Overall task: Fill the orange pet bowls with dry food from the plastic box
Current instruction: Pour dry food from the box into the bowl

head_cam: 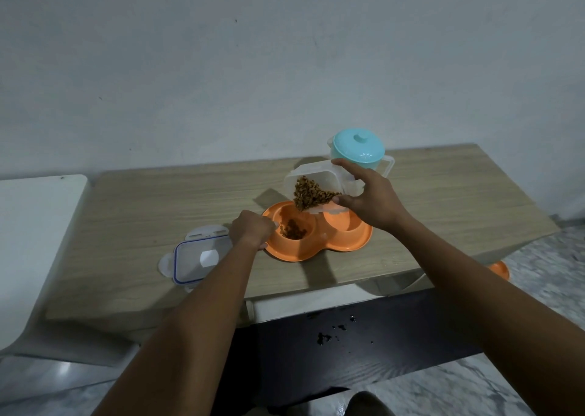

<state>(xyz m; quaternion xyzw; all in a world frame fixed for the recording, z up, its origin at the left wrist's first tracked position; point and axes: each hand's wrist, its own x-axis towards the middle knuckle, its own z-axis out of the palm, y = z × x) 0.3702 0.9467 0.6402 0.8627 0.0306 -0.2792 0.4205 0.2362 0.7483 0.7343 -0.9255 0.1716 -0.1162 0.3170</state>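
An orange double pet bowl (319, 244) sits on the wooden table. Its left well holds a small heap of brown dry food (292, 228); the right well (345, 222) looks empty, partly hidden by the box. My right hand (364, 194) grips a clear plastic box (311, 180), tilted down over the left well, with dry food piled at its lower lip. My left hand (253, 230) grips the bowl's left rim, thumb under the edge.
The box's clear lid with a blue seal (198, 256) lies on the table left of the bowl. A teal lidded pot (357, 149) stands behind the box. A white chair (34, 225) is at left. Another orange object (500, 270) shows below the table's right edge.
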